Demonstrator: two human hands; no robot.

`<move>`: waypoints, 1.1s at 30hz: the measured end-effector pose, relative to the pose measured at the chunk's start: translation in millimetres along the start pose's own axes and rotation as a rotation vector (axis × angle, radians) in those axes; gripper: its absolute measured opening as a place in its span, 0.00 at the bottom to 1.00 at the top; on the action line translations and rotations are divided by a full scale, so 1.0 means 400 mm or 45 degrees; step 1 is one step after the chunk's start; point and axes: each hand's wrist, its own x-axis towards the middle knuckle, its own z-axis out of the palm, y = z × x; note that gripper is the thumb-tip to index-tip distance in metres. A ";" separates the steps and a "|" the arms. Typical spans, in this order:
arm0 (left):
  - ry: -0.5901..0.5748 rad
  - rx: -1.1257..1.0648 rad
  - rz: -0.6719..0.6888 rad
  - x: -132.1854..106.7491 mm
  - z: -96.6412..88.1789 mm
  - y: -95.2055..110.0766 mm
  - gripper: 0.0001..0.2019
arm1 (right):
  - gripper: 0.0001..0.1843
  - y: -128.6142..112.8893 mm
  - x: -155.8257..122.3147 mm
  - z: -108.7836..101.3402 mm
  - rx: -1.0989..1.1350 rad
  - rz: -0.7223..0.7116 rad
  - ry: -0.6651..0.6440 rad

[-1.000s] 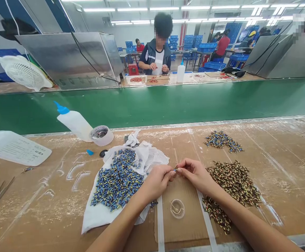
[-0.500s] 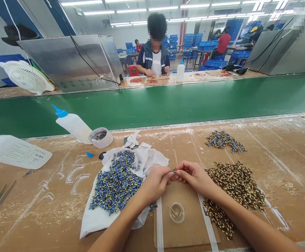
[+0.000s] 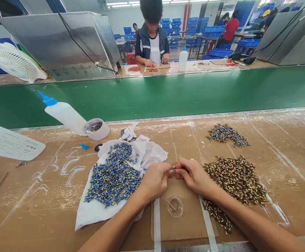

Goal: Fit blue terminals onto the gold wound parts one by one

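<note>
My left hand [image 3: 154,180] and my right hand [image 3: 194,175] meet fingertip to fingertip above a cardboard pad [image 3: 184,224], both pinched on one tiny blue part [image 3: 173,169]. Left of my hands a white cloth [image 3: 94,217] carries a heap of blue and yellow parts [image 3: 112,175]. To the right lies a pile of dark, brown-speckled parts [image 3: 236,180], with a smaller blue and yellow pile [image 3: 227,134] behind it. A small clear dish [image 3: 175,207] sits on the pad below my hands.
A white squeeze bottle with a blue tip [image 3: 63,113] lies by a tape roll [image 3: 96,128]. A second bottle [image 3: 7,141] lies far left, near a white fan [image 3: 14,64]. A green conveyor belt [image 3: 168,94] runs behind the bench. A person sits opposite [image 3: 152,38].
My hands have stayed pinched together on the small part. The view has tipped downward a little, and the person opposite has lowered both hands to the bench.
</note>
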 end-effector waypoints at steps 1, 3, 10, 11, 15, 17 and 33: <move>-0.002 0.009 -0.005 0.000 0.000 0.001 0.10 | 0.10 0.001 0.000 0.000 -0.014 -0.006 0.000; -0.003 0.017 -0.018 0.001 -0.001 0.004 0.10 | 0.11 0.001 0.000 0.000 -0.032 -0.013 0.000; -0.024 0.039 0.002 -0.001 -0.006 0.012 0.10 | 0.11 -0.004 0.002 0.001 -0.019 -0.037 0.000; -0.019 0.035 0.005 -0.002 -0.008 0.012 0.10 | 0.11 -0.004 0.002 0.000 -0.010 -0.038 0.003; -0.035 -0.021 0.031 -0.003 -0.021 0.010 0.11 | 0.10 -0.004 0.004 -0.002 0.030 -0.040 0.000; -0.069 -0.087 0.020 -0.003 -0.032 0.010 0.12 | 0.09 -0.005 0.006 0.000 0.074 -0.016 -0.009; 0.114 0.192 -0.358 -0.046 -0.212 -0.102 0.08 | 0.14 0.112 0.015 -0.278 -0.465 0.302 0.856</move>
